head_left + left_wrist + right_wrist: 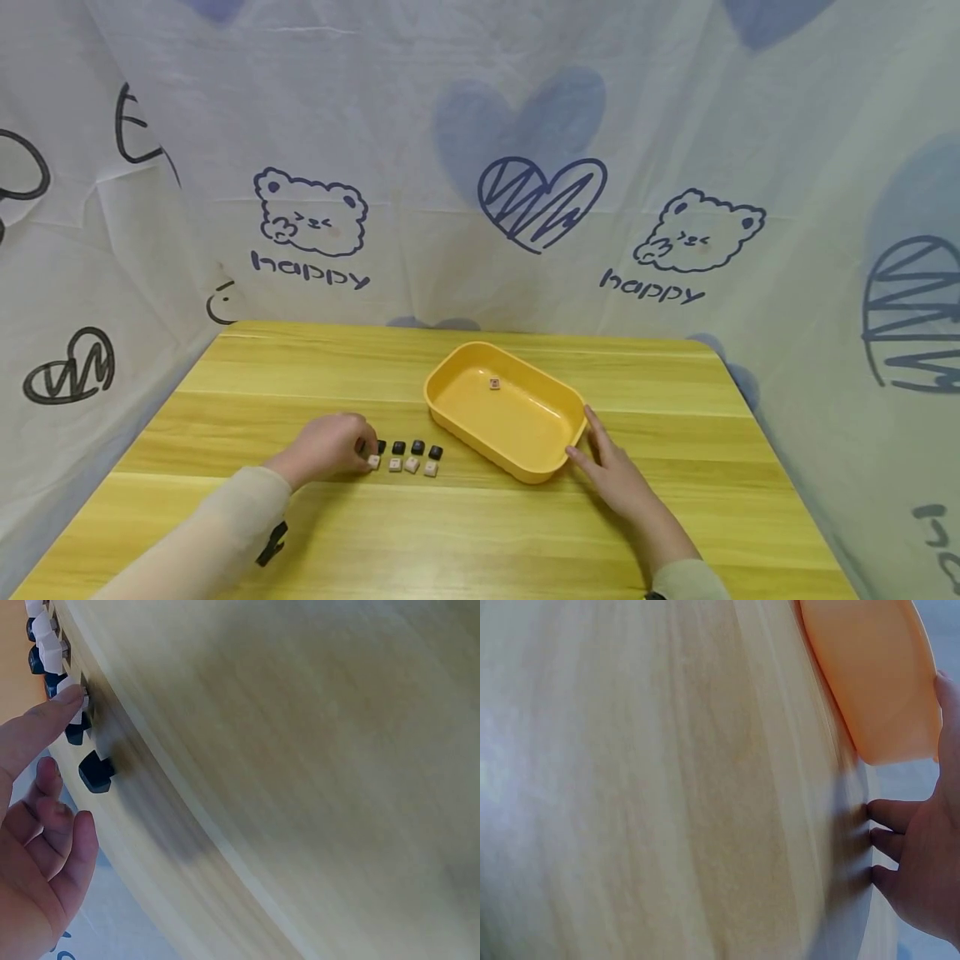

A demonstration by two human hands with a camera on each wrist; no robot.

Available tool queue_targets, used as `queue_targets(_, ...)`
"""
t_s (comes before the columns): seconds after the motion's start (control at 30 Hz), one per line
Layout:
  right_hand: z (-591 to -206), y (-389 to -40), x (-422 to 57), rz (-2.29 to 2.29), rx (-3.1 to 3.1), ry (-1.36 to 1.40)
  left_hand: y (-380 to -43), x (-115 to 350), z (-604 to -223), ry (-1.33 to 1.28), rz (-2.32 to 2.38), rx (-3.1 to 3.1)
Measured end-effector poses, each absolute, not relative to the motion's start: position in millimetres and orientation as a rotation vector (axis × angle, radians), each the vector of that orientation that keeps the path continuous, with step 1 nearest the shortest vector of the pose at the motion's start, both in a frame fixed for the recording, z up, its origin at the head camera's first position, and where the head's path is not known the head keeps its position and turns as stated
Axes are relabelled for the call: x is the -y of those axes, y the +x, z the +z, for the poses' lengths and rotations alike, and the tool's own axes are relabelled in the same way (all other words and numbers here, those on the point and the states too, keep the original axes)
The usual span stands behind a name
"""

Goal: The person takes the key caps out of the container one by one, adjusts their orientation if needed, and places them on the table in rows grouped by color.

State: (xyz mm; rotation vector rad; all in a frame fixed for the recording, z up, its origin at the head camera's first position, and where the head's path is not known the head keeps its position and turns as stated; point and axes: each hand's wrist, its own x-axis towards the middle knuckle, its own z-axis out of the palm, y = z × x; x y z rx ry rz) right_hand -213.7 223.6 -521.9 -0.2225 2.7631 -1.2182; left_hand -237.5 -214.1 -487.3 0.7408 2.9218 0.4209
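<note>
My left hand point(333, 446) is at the left end of two short rows of keycaps. In the left wrist view its thumb point(64, 705) touches a white keycap point(373, 462), while the other fingers stay apart from it, loosely bent. A black keycap point(96, 772) lies close below that thumb. My right hand point(618, 483) rests against the right end of a yellow plastic bin point(468, 429), thumb and forefinger at the rim. The right wrist view shows its other fingers point(889, 844) spread, tips at the tabletop. One small light keycap point(494, 384) lies inside the bin.
More black keycaps point(417, 447) form the far row, with white keycaps point(412, 466) in the near row, left of the bin. Everything stands on a wood-grain table point(465, 542). A white printed cloth point(420, 250) hangs behind and at both sides.
</note>
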Motion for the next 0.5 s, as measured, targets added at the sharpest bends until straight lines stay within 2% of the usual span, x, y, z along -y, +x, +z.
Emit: queue_targets(0.5, -523.5, -214.5, -224.4, -1.228, -2.777, -0.238, -239.5, 214.1, -489.6, 0.699, 0.461, -2.893)
